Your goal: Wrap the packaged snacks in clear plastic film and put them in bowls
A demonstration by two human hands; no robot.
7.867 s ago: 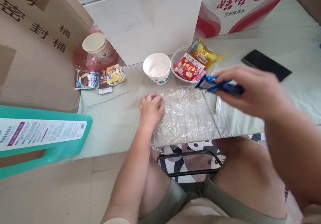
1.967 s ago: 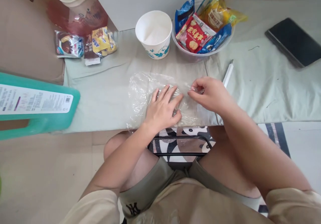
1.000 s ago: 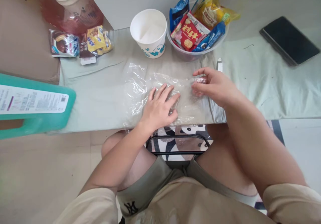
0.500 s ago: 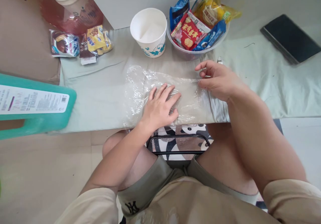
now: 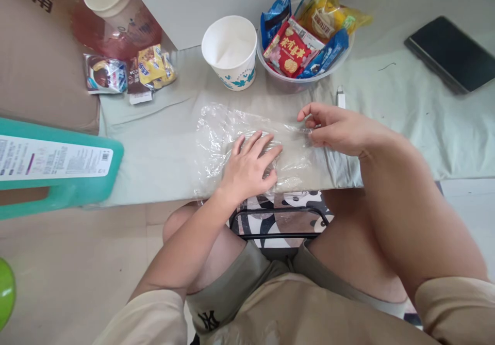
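A clear plastic bag (image 5: pixel 216 133) lies flat on the pale green cloth (image 5: pixel 162 144) near the table's front edge. My left hand (image 5: pixel 251 164) rests flat on the bag with its fingers spread, pressing it down. My right hand (image 5: pixel 332 128) pinches the bag's right edge between thumb and fingers. Just behind that hand lies a small white stick-like object (image 5: pixel 341 97).
Behind the bag stand a white paper cup (image 5: pixel 229 51) and a clear bowl (image 5: pixel 309 79) full of snack packets. More snack packets (image 5: pixel 127 71) lie at the back left by a red jug topped with a cup (image 5: pixel 116 17). A black phone (image 5: pixel 450 53) lies at right, a teal container (image 5: pixel 58 167) at left.
My right hand has gone from smoothing the bag's right part to pinching its right edge. The left hand stays flat on the bag. The view has shifted slightly.
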